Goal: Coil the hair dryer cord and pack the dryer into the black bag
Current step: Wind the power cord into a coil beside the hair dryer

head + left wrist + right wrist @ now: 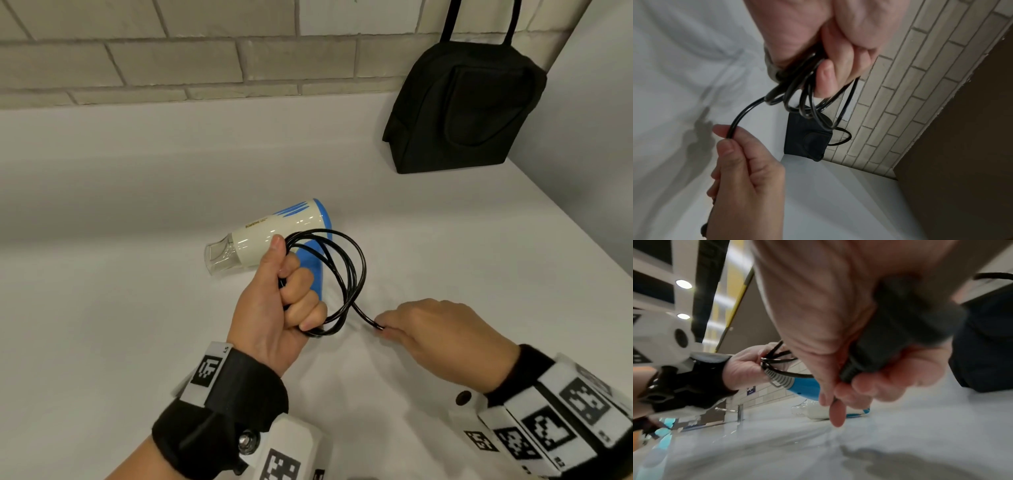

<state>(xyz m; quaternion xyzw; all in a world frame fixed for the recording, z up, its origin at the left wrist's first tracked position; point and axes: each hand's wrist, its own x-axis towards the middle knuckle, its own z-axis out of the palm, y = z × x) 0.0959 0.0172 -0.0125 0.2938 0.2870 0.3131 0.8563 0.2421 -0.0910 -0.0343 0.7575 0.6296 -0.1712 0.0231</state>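
Observation:
A white and blue hair dryer (270, 236) lies on its side on the white table (120, 274), its clear nozzle pointing left. My left hand (287, 291) is fisted around several loops of the black cord (352, 274), held just in front of the dryer's blue handle (805, 386). The loops (807, 104) hang from its fingers. My right hand (435, 332) pinches the free end of the cord (733, 128) and holds the black plug (900, 331) in its palm, low over the table. The black bag (466, 109) stands upright at the back right against the brick wall.
A grey brick wall (171, 58) runs along the back of the table. The table's right edge (575, 219) slants away just past the bag. The white cloth (818, 451) under my hands is wrinkled.

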